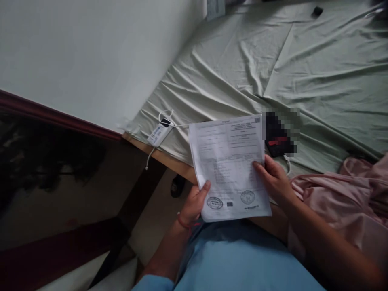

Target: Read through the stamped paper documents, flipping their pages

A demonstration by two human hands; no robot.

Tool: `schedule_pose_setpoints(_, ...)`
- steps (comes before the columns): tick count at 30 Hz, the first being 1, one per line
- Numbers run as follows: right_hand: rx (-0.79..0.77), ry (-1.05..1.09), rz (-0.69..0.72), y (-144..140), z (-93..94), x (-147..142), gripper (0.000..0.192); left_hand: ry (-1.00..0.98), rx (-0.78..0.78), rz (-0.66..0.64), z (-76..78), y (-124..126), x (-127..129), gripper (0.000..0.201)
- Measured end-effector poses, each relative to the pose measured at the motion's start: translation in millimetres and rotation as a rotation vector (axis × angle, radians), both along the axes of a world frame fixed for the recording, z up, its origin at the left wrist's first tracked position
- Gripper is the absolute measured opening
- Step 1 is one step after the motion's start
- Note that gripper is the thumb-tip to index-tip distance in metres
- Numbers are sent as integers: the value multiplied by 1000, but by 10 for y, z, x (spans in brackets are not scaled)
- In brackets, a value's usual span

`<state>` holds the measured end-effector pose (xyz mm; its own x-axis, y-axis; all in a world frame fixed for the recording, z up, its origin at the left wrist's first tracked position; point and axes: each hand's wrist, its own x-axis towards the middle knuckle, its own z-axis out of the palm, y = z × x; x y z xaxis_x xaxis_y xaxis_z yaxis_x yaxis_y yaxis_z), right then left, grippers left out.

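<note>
Both hands hold a printed paper document with two round stamps near its lower edge. My left hand grips its lower left corner, thumb on top; a red thread band sits on that wrist. My right hand holds the right edge, thumb lying across the page. The sheet is held over the near edge of a bed covered with a wrinkled pale green sheet.
A white power bank with a white cable lies at the bed's left corner. A dark object, partly blurred out, lies just past the paper. Pink cloth is piled at the right. A white wall and dark wooden frame stand left.
</note>
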<state>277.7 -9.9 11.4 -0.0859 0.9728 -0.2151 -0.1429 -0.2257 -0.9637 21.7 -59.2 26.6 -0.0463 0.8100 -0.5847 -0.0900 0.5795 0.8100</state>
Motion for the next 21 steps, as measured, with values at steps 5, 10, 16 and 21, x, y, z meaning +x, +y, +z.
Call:
schedule_pose_setpoints(5,-14,-15,-26,27,6,31,30,-6,81,-74,-34,-19,-5,58)
schedule_pose_setpoints(10,5,-46,24,18,-25,28,27,-119,176,139,35,93,38,57)
schedule_pose_setpoints(16,49,-87,44,18,-1,51,29,-131,169,196,-17,151,143,51)
schedule_pose_setpoints(21,78,-157,-13,32,11,64,29,-227,166,259,-31,169,183,51)
